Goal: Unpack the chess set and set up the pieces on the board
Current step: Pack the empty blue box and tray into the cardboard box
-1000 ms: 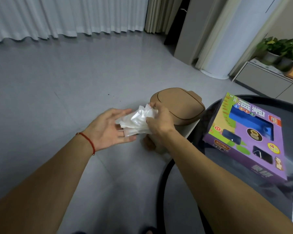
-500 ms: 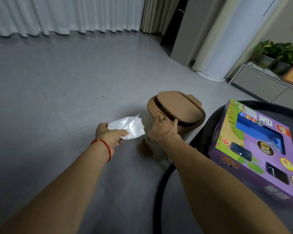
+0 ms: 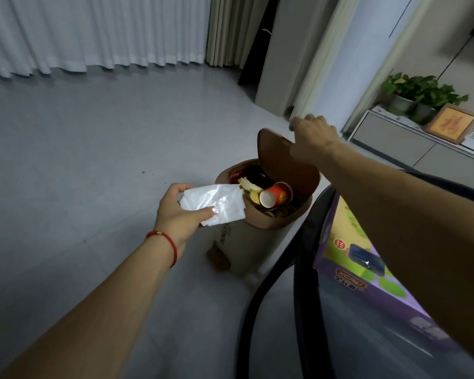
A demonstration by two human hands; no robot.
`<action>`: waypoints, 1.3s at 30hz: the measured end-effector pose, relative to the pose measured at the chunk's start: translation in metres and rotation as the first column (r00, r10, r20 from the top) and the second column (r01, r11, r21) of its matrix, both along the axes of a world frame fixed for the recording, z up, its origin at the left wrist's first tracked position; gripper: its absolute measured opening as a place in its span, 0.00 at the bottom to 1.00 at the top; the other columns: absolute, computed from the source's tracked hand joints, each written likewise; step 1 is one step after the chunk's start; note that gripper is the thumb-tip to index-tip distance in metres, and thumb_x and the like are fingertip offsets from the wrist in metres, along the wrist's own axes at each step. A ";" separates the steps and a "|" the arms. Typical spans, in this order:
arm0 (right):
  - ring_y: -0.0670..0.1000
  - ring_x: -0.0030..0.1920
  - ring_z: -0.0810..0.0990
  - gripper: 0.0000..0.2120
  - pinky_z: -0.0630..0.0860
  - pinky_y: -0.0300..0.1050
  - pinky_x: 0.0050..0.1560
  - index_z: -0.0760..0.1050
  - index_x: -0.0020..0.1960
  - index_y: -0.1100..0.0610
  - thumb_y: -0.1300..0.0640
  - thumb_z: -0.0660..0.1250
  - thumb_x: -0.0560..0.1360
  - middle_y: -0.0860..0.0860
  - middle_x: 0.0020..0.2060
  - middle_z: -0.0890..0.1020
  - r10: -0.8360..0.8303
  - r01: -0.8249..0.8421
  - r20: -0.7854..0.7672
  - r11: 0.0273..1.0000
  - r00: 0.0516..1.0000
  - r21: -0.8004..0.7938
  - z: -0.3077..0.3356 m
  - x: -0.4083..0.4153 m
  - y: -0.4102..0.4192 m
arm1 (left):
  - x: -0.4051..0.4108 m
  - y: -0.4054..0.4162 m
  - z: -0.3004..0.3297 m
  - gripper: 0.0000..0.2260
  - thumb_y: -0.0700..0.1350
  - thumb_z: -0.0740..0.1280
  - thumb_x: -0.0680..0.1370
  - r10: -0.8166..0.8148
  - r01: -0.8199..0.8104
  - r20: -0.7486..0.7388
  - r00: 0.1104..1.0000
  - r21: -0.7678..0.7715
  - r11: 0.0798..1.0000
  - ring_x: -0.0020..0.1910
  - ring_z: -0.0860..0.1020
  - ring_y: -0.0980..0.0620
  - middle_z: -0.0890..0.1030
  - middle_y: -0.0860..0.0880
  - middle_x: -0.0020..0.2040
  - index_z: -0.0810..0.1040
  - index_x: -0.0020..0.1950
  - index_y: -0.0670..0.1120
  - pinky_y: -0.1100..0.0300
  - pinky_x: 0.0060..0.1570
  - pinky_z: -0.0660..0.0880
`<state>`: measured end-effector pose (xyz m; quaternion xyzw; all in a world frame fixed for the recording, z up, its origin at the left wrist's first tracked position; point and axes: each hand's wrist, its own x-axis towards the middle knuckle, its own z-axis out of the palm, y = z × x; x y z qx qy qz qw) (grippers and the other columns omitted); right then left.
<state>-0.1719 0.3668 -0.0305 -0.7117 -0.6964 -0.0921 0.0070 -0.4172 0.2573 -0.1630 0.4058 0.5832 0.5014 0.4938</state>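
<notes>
"xcal" on purple box [image 3: 350, 272]

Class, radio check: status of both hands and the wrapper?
Left hand grips plastic wrapper beside open bin. Right hand holds lid up. Bin nearly full.

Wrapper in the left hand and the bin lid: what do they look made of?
Wrapper: thin plastic film, by its translucent white sheen and crumpled folds in the left hand. Bin lid: likely moulded plastic, matte brown, smooth with rounded edges; the right hand holds it raised. Coated metal cannot be ruled out.
</notes>
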 end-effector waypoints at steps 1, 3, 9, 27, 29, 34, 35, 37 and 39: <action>0.62 0.62 0.75 0.22 0.75 0.60 0.62 0.70 0.70 0.57 0.59 0.66 0.76 0.59 0.62 0.76 -0.033 0.032 -0.011 0.998 0.999 -0.051 -0.001 0.008 0.002 | 0.009 0.007 0.000 0.27 0.35 0.79 0.68 -0.007 0.007 0.019 1.000 -0.003 1.000 0.51 0.78 0.51 0.76 0.52 0.53 0.74 0.63 0.49 0.50 0.49 0.83; 0.61 0.54 0.78 0.21 0.79 0.56 0.54 0.71 0.68 0.57 0.60 0.65 0.75 0.58 0.57 0.78 -0.056 0.051 -0.037 0.992 0.998 -0.118 -0.008 0.018 0.005 | 0.028 0.022 0.000 0.27 0.35 0.79 0.67 -0.016 0.016 0.046 0.999 -0.008 1.000 0.53 0.79 0.48 0.77 0.50 0.54 0.74 0.61 0.49 0.47 0.49 0.83; 0.60 0.50 0.79 0.15 0.79 0.52 0.48 0.76 0.62 0.55 0.59 0.65 0.76 0.57 0.54 0.79 0.011 -0.014 -0.031 0.995 0.999 -0.098 -0.017 0.029 0.013 | 0.090 0.059 -0.001 0.24 0.40 0.79 0.66 -0.022 0.029 -0.120 0.993 0.058 0.998 0.50 0.77 0.48 0.76 0.51 0.51 0.72 0.55 0.52 0.58 0.45 0.79; 0.57 0.49 0.79 0.17 0.74 0.46 0.43 0.75 0.65 0.55 0.59 0.65 0.77 0.55 0.51 0.80 0.173 -0.180 -0.054 0.970 0.983 -0.163 -0.014 0.045 0.022 | 0.176 0.096 -0.038 0.16 0.40 0.71 0.75 -0.088 0.575 -0.878 0.471 0.230 0.785 0.54 0.78 0.43 0.79 0.43 0.57 0.75 0.62 0.44 0.49 0.51 0.76; 0.58 0.49 0.79 0.18 0.75 0.46 0.44 0.75 0.66 0.55 0.60 0.65 0.76 0.55 0.52 0.81 0.188 -0.194 -0.052 0.968 0.981 -0.162 -0.014 0.046 0.023 | 0.171 0.102 -0.035 0.15 0.42 0.70 0.76 -0.137 0.626 -0.912 0.387 0.150 0.765 0.51 0.78 0.42 0.79 0.44 0.54 0.73 0.61 0.46 0.51 0.46 0.74; 0.58 0.49 0.80 0.18 0.79 0.49 0.48 0.75 0.65 0.55 0.60 0.65 0.76 0.56 0.53 0.81 0.200 -0.204 -0.038 0.963 0.979 -0.175 -0.014 0.043 0.019 | 0.161 0.106 -0.026 0.16 0.45 0.67 0.79 -0.283 0.720 -0.935 0.212 -0.047 0.693 0.58 0.78 0.43 0.78 0.44 0.61 0.72 0.66 0.45 0.51 0.53 0.74; 0.58 0.50 0.80 0.17 0.79 0.48 0.48 0.75 0.65 0.55 0.60 0.65 0.76 0.56 0.53 0.81 0.200 -0.203 -0.033 0.963 0.979 -0.178 -0.014 0.042 0.018 | 0.158 0.105 -0.024 0.15 0.48 0.66 0.80 -0.310 0.730 -0.933 0.184 -0.082 0.679 0.58 0.78 0.44 0.78 0.45 0.60 0.73 0.66 0.45 0.50 0.56 0.74; 0.58 0.50 0.80 0.17 0.79 0.49 0.48 0.75 0.64 0.54 0.59 0.65 0.76 0.56 0.53 0.81 0.201 -0.204 -0.033 0.964 0.979 -0.170 -0.014 0.039 0.016 | 0.150 0.106 -0.024 0.13 0.55 0.62 0.81 -0.337 0.740 -0.932 0.131 -0.134 0.659 0.53 0.79 0.47 0.80 0.49 0.54 0.75 0.60 0.49 0.51 0.54 0.75; 0.58 0.50 0.80 0.17 0.80 0.50 0.49 0.76 0.63 0.53 0.58 0.66 0.75 0.55 0.52 0.81 0.195 -0.200 -0.042 0.964 0.980 -0.175 -0.015 0.036 0.014 | 0.144 0.108 -0.026 0.15 0.61 0.59 0.81 -0.322 0.718 -0.943 0.086 -0.165 0.676 0.46 0.78 0.48 0.78 0.49 0.49 0.76 0.53 0.50 0.54 0.45 0.73</action>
